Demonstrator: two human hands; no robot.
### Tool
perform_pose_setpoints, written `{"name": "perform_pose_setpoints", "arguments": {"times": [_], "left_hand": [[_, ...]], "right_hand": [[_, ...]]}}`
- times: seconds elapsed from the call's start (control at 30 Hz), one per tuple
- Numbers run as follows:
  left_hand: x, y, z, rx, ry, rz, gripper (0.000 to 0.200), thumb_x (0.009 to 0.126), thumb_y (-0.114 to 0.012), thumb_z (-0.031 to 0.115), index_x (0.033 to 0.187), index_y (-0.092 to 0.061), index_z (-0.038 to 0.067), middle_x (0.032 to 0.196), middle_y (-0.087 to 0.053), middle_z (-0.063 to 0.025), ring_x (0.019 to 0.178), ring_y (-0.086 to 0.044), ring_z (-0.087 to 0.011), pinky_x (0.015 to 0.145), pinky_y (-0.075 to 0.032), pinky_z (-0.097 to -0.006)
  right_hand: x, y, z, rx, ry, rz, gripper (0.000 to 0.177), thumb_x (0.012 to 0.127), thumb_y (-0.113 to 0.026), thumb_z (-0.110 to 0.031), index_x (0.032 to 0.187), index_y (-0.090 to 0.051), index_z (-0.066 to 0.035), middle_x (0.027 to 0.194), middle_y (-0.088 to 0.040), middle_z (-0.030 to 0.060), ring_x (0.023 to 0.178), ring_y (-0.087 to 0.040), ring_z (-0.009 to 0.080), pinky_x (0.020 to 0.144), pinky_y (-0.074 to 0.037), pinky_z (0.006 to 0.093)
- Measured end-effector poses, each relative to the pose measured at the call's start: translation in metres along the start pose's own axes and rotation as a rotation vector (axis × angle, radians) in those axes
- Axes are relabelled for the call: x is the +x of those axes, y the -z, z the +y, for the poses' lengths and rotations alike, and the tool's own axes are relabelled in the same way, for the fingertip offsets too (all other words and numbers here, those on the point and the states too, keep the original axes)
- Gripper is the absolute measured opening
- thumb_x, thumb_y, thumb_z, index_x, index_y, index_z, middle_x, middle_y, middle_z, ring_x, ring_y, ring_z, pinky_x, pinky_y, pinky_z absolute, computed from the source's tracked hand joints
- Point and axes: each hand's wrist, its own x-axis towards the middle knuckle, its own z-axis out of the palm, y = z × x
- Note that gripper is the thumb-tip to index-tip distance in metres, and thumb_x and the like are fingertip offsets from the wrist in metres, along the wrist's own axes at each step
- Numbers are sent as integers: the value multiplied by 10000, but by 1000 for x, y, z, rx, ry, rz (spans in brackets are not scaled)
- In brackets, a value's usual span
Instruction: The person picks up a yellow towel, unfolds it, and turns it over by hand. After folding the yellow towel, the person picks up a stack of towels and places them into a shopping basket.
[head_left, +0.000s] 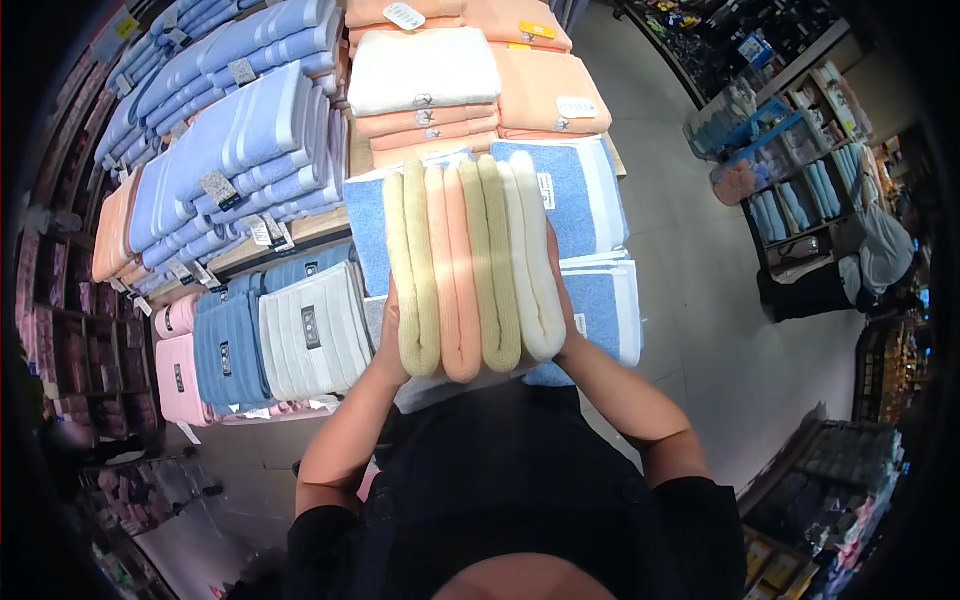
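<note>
Terry bundle: bundle of folded towels (470,265) is being held on edge in front of the chest, over the display table (305,228), squeezed between both hands.
Left hand (388,345): is being pressed against the olive outer fold near its lower end; closed on the bundle.
Right hand (560,310): is being pressed against the cream outer fold; largely hidden behind it, but clamping the bundle from that side.
Make-up of bundle: olive, peach and cream folds are being kept side by side; soft looped pile, rounded fold edges, oblong slabs.
Risk, middle folds: judged liable to slide out downward, since only side pressure is being applied and no support is being given from below.
Risk, shape: judged liable to bow or fan open if the squeeze is eased, the cloth being limp.
Beneath: blue towels (585,190) are being displayed flat, with paper labels.
Further back: peach towels (545,90) and a cream towel (420,70) are being kept in low piles.
Left of table: blue striped towels (240,140), a grey striped towel (310,335) and pink towels (178,370) are being shown in overlapping rows, ribbed bands across each.
Surroundings: smooth grey floor (690,280); shelving (790,190) of more textiles, well apart.
</note>
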Motion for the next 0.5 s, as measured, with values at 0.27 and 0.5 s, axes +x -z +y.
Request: {"name": "perform_pose_setpoints", "arguments": {"times": [0.27, 0.5], "left_hand": [[-25, -34, 35, 167, 146, 1, 1377, 494, -686, 754, 1432, -10, 6, 1443, -238, -145, 1321, -285, -246, 1071, -244, -385], [-59, -8, -33, 971, -37, -18, 1183, 543, -833, 486, 1401, -195, -20, 1414, -312, -165, 1319, -297, -263, 1066, -268, -384]], "right_hand": [[-10, -1, -14, 70, 167, -20, 723, 944, -353, -479, 1430, -95, -9, 1428, -230, 152, 1314, -269, 233, 1082, -234, 370], [-30, 29, 54, -107, 14, -179, 573, 976, -336, -325, 1430, -138, -36, 1450, -216, 129, 1325, -264, 227, 1085, -239, 362]]}}
